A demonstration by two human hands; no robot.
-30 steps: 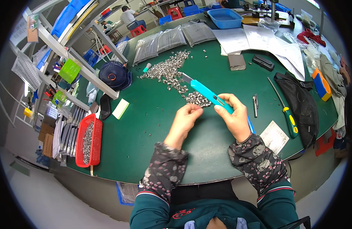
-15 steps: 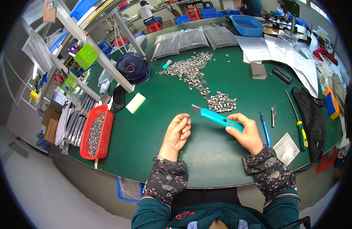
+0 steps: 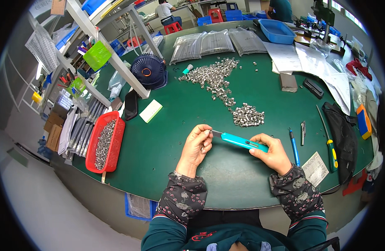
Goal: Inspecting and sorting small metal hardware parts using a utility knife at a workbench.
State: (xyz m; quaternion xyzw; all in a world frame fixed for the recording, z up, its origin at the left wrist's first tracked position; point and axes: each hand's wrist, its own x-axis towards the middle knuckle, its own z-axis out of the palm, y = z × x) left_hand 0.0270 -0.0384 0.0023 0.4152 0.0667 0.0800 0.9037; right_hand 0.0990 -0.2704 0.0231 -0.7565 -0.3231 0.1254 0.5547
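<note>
My right hand (image 3: 272, 153) is closed round a turquoise utility knife (image 3: 238, 141), its blade (image 3: 216, 134) out and aimed left. The blade tip meets the fingertips of my left hand (image 3: 196, 144). Those fingers pinch a small metal ring-like piece, mostly hidden by thumb and forefinger. Beyond the hands lies a small heap of short metal sleeves (image 3: 248, 115). A larger spread of the same sleeves (image 3: 211, 75) reaches farther back on the green table (image 3: 226, 184). To the left, a red plastic basket (image 3: 118, 151) holds many similar small metal pieces.
At left are a phone (image 3: 131, 106), a pale notepad (image 3: 151, 111) and a dark blue fan (image 3: 149, 72) by a shelf post. At right lie a blue pen (image 3: 294, 148), a screwdriver (image 3: 332, 154) and a black pouch (image 3: 340, 138). Bagged rods (image 3: 217, 42) lie behind.
The knife has swung down and left, bringing its blade from above to the piece in my left fingertips. My left hand stays nearly in place. The whole view has shifted slightly.
</note>
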